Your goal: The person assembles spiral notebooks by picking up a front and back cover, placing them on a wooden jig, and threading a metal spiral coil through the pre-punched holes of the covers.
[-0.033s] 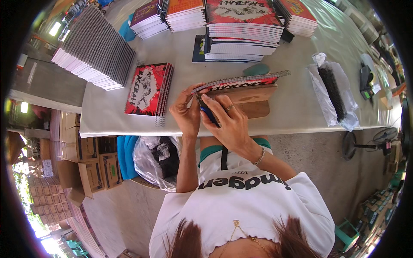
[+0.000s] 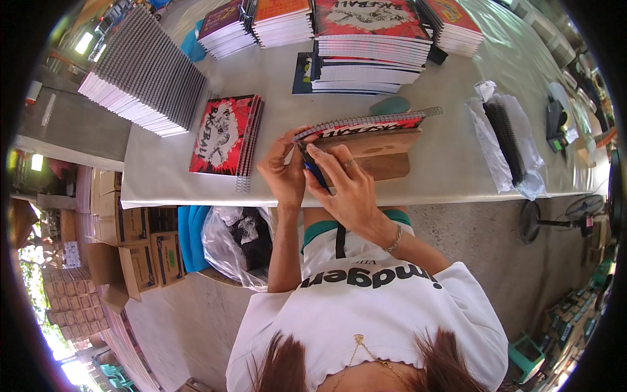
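Observation:
A spiral-bound notebook with a red, black and white cover leans on edge against a wooden stand, its coil facing up. At the notebook's left end, my left hand is closed, thumb and fingers pinching the corner by the coil. My right hand is closed around blue-handled pliers, whose tip reaches the coil end beside my left fingers. The jaws are partly hidden by the fingers. To the left, a few matching red notebooks lie in a small pile.
A tall stack of coil-bound notebooks stands at the far left. More notebook stacks line the back. A teal object lies behind the stand. Black coils in plastic wrap lie at the right. A fan stands past the table edge.

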### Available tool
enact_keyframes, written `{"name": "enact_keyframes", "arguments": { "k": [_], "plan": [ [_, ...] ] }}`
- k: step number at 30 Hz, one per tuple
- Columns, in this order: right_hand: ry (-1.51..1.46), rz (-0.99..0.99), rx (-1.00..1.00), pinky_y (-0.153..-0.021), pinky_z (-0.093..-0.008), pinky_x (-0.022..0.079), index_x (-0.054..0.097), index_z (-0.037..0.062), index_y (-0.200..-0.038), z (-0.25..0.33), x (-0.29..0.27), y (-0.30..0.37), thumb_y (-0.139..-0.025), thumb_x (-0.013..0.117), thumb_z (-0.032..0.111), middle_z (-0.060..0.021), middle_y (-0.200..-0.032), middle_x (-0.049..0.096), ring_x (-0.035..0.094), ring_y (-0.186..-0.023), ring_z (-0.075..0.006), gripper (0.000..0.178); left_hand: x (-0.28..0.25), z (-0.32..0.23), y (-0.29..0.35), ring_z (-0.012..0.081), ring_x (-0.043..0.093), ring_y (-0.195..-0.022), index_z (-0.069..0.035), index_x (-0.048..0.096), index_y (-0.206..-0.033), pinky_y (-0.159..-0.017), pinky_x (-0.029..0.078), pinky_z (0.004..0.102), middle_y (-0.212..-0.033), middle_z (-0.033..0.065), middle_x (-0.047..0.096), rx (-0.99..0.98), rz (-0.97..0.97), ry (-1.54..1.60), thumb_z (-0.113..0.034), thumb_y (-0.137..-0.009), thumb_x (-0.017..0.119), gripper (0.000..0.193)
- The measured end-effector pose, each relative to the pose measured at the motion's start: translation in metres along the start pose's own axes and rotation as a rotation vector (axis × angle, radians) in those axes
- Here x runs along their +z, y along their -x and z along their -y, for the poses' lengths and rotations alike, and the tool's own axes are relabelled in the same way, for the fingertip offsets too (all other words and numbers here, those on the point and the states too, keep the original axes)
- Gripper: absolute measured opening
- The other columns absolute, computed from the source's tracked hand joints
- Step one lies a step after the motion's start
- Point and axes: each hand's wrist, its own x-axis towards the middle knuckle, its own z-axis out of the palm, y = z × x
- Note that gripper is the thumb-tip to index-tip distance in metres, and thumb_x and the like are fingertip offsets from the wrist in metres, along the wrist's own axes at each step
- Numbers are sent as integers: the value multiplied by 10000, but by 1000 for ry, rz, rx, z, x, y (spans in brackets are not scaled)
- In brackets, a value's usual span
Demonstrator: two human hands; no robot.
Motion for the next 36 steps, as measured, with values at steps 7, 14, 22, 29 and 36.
{"name": "enact_keyframes", "arguments": {
  "k": [7, 14, 22, 29, 36],
  "plan": [
    [-1337, 369, 763, -708, -213, 519, 472, 32, -1195, 2, -26, -20, -932, 627, 189, -50, -1023, 537, 573, -919, -92, 343, 1, -2, 1, 148, 689, -864, -21, 720, -1000, -783, 525, 261, -953, 66, 726, -32, -47, -195, 88, -826, 595, 240],
    [-289, -352, 235, -909, -306, 456, 539, 30, -1198, -76, -95, 17, -868, 658, 32, -62, -1070, 547, 554, -1015, -149, 350, -1, -9, 1, 104, 604, -973, 9, 585, -1204, -869, 460, 235, -1050, 42, 659, -131, 21, 145, -17, -932, 571, 273],
    [453, -236, 245, -974, -434, 402, 583, 23, -1160, -199, -145, 31, -912, 622, 157, -140, -1144, 582, 558, -1049, -310, 285, -10, -28, -20, 92, 494, -868, -9, 544, -1120, -857, 400, 230, -985, 16, 566, -160, 99, 66, -150, -1002, 507, 187],
    [564, -120, 281, -969, -428, 388, 652, 28, -1048, -205, -141, 29, -923, 598, 180, -133, -1100, 617, 560, -1058, -314, 204, -108, -97, -126, 88, 478, -817, -20, 565, -1047, -773, 388, 242, -871, 1, 512, 182, -34, -242, -298, -997, 473, 297],
    [487, -121, 302, -909, -412, 425, 649, 27, -1038, -198, -141, 27, -920, 595, 140, -118, -1051, 622, 574, -1015, -299, 172, -150, -54, -206, 112, 497, -838, 13, 576, -974, -796, 379, 216, -908, 22, 558, -61, 175, -591, -150, -935, 391, 249]
  ]
}}
